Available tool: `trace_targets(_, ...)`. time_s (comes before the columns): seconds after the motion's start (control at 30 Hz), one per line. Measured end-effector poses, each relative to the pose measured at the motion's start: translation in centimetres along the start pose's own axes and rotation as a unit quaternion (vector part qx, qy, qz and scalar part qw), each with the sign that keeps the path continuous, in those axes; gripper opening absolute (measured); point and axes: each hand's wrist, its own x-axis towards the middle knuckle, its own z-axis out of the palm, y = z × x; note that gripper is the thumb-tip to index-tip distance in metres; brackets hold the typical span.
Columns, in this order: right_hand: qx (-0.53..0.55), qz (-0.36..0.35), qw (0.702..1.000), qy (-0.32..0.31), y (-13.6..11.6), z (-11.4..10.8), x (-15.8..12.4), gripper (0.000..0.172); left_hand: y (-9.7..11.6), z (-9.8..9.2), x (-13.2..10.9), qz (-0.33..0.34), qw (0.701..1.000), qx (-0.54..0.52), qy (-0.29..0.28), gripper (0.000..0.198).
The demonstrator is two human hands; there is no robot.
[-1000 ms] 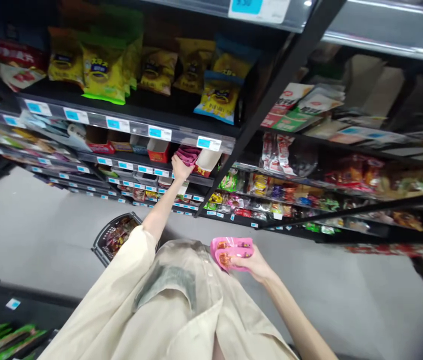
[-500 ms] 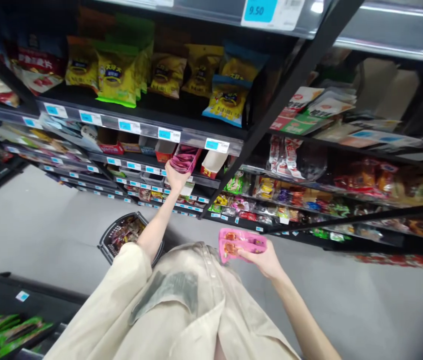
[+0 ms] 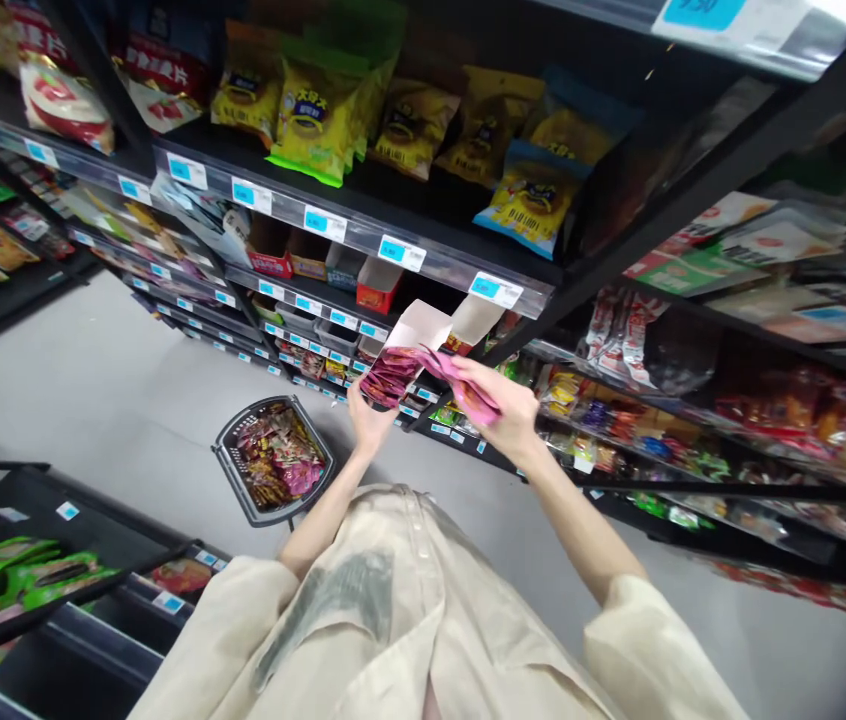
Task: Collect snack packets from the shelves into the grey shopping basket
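My left hand (image 3: 372, 420) grips the near end of an open display box (image 3: 417, 325), white inside, with several pink snack packets (image 3: 391, 378) in its near part. The box is tilted toward me, in front of the shelf. My right hand (image 3: 509, 410) is closed around a pink snack packet (image 3: 472, 388), whose far end reaches over the right edge of the box and meets the packets there. Fine print on the packets is too blurred to read.
A dark shopping basket (image 3: 273, 515) full of snack packets stands on the floor at the left. Bagged snacks (image 3: 318, 110) line the upper shelf. More small boxes (image 3: 378, 285) sit on the shelf below. A black shelf post (image 3: 693, 190) slants at the right.
My left hand has drawn the box out from the shelf and tilted it toward me. My right hand has risen leftward with the pink packet to the box. The view has shifted.
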Motion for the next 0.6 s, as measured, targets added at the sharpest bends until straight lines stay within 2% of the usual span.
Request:
trace_targets(0.07,-0.033,-0.066,0.993,-0.090,0.2,1.0,3.9,0.032,-0.1,-0.2,-0.5,0.006,1.000,-0.009,0.013,0.083)
trace_targets(0.13,-0.088,-0.099,0.975,-0.176,0.5,1.7,7.6,0.037,-0.2,-0.3,-0.7,0.008,1.000,-0.014,0.014,0.083)
trace_targets(0.2,-0.154,-0.115,0.949,-0.251,0.8,2.4,10.6,0.038,-0.1,-0.3,-0.6,0.003,1.000,-0.009,0.004,0.085)
trace_targets(0.27,-0.217,-0.105,0.923,-0.299,1.2,3.3,12.9,0.035,0.0,-0.2,-0.5,-0.005,1.000,-0.001,-0.002,0.086)
trace_targets(0.33,-0.262,-0.068,0.911,-0.312,1.8,4.7,14.5,0.031,0.1,-0.1,-0.5,-0.009,1.000,0.006,-0.006,0.086)
trace_targets(0.4,-0.274,-0.001,0.909,-0.313,2.6,6.3,15.6,0.032,0.3,0.1,-0.4,-0.006,1.000,0.005,-0.009,0.085)
trace_targets(0.5,-0.251,0.097,0.906,-0.327,3.9,8.6,17.2,0.044,0.7,0.5,-0.2,0.006,1.000,-0.002,-0.001,0.088)
trace_targets(0.6,-0.218,0.150,0.905,-0.333,5.0,9.7,18.9,0.053,1.1,0.9,0.3,0.004,1.000,-0.007,0.012,0.088)
